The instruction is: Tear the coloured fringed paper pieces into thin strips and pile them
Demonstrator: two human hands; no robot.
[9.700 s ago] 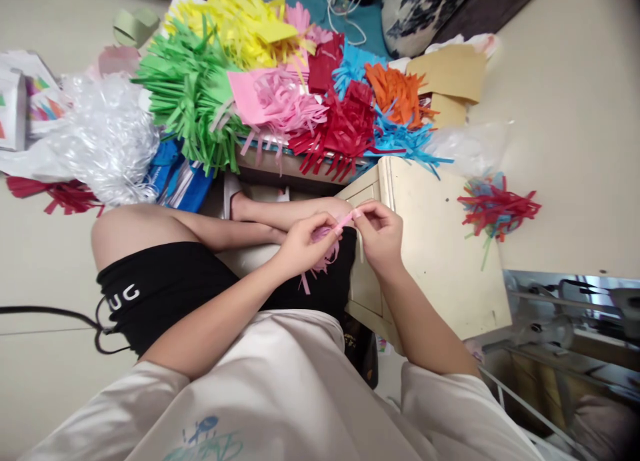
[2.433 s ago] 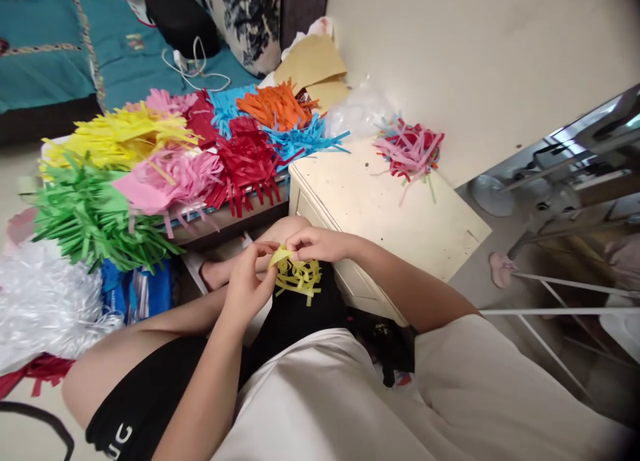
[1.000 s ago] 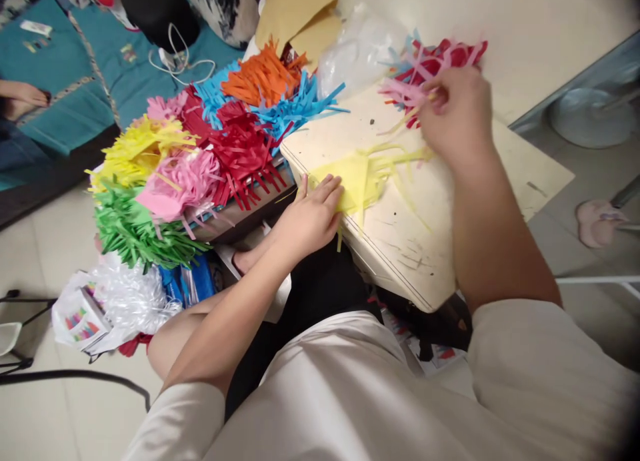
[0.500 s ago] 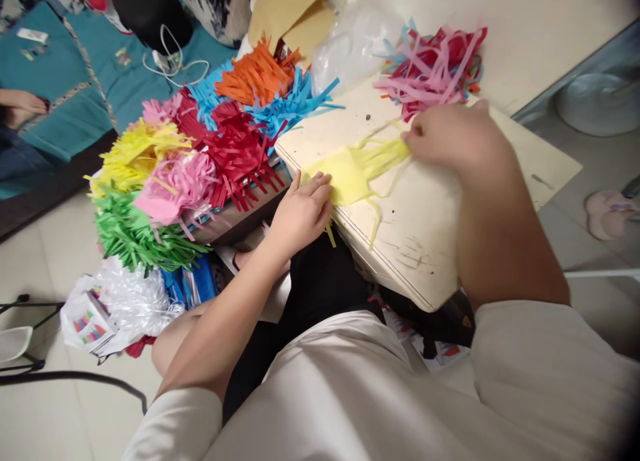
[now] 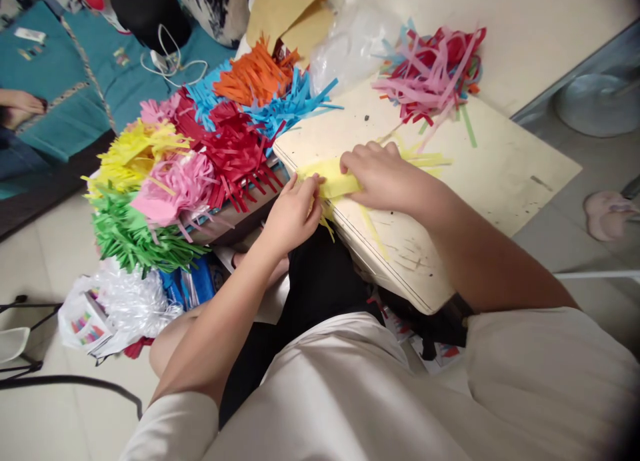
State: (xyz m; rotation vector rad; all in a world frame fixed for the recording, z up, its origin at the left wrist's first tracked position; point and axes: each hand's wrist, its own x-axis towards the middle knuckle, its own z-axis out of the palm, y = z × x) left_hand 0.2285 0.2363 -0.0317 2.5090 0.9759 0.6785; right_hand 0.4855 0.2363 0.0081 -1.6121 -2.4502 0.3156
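Note:
A sheet of yellow fringed tissue paper lies across the near left edge of a pale, worn board. My left hand grips the paper's left end at that edge, fingers bent together over it. On the middle of the sheet rests my right hand, its fingers curled down and closed on the paper. Yellow strips spread out to the right from beneath that hand, and a few hang down over the edge near the left hand. The part of the sheet under my right palm is hidden.
Bunches of fringed paper, including red, green and orange, cover a box to the left. A pile of mixed strips sits at the board's far side, by clear plastic. Someone else's hand shows at far left.
My right hand has moved left and nearer, from the strips' far ends onto the yellow sheet's middle. The strips now fan out to the right. The left hand stays at the edge.

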